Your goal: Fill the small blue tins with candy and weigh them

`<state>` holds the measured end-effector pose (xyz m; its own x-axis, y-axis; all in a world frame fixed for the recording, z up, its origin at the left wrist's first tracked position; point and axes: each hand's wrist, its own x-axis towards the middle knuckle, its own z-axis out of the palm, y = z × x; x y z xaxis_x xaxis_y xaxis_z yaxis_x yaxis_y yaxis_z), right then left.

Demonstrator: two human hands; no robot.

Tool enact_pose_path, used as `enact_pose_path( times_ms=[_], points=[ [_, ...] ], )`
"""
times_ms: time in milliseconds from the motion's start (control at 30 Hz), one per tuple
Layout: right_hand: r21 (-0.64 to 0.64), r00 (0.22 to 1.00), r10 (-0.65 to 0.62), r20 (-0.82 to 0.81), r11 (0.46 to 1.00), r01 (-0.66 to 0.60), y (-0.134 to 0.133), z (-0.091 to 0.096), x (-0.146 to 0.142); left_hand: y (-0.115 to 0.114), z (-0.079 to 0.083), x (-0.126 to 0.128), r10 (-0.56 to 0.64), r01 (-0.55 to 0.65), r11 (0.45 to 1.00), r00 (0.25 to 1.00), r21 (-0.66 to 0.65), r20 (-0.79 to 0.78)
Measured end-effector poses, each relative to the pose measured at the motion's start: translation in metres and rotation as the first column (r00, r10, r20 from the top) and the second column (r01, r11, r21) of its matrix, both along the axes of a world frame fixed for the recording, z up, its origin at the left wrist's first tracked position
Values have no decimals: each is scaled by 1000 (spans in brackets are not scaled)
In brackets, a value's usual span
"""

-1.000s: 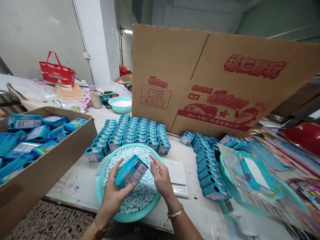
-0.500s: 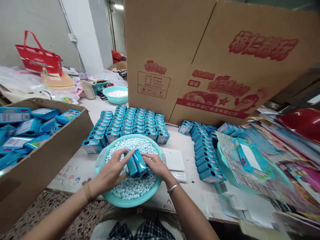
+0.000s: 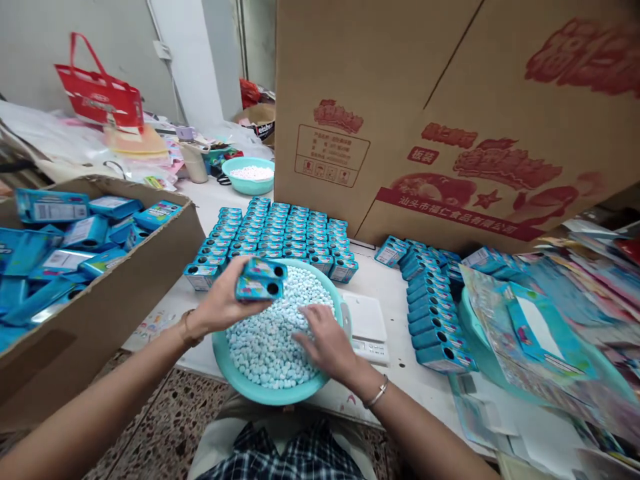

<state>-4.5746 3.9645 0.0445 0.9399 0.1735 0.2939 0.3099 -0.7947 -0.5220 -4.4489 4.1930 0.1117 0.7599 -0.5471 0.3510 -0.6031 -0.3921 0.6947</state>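
Observation:
My left hand (image 3: 226, 301) grips two small blue candy boxes (image 3: 259, 288) side by side, their round dark holes facing right. They are raised over the upper left part of a turquoise basin (image 3: 280, 398). Pale blue and white candies (image 3: 267, 353), small and rounded, fill the basin. On the right side of these candies rests my right hand (image 3: 327, 339), fingers apart and partly bent, palm down; no box is in it. Whether its fingertips have any candies between them is hard to see.
Rows of blue boxes (image 3: 280, 230) stand behind the basin, and more (image 3: 437, 320) to the right. A white scale (image 3: 367, 319) sits beside the basin. At left is a carton (image 3: 150, 273) of loose boxes; a large carton (image 3: 380, 87) rises behind. A second bowl (image 3: 245, 185) holds candies.
Both boxes were between my two hands over the basin; now only my left hand has them, higher and further back, holes turned right. My right hand has let go and lowered to the candies.

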Motion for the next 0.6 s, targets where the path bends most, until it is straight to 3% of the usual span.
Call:
enact_pose_path(
  times_ms=[67,133,200,233,300,400,467,533,600],
  points=[
    [-188,959,285,0,942,-279,18,2,0,11,12,-1,181,-194,977,974,-93,-133],
    [-332,844,536,-22,792,-512,36,2,6,19,20,-2,281,-307,946,936,-100,-213],
    [-426,737,675,-31,658,-621,48,2,16,24,24,-3,326,-348,936,914,-55,-241],
    [-459,706,708,-30,618,-639,52,0,23,26,24,-4,337,-353,935,910,-28,-242],
    [-503,694,720,-23,591,-630,53,-3,35,27,24,-6,345,-343,938,912,49,-222],
    [-530,786,618,-11,663,-529,41,-10,52,23,22,-10,303,-275,939,945,205,-124],
    [-501,854,520,-10,736,-454,28,-13,59,17,17,-15,187,-166,930,982,328,-36],
    [-397,901,433,2,828,-397,12,-15,62,7,9,-22,83,-96,883,995,460,48],
    [-204,949,315,34,931,-302,-3,-16,60,-6,-1,-28,35,-81,805,995,588,90]
  ],
)
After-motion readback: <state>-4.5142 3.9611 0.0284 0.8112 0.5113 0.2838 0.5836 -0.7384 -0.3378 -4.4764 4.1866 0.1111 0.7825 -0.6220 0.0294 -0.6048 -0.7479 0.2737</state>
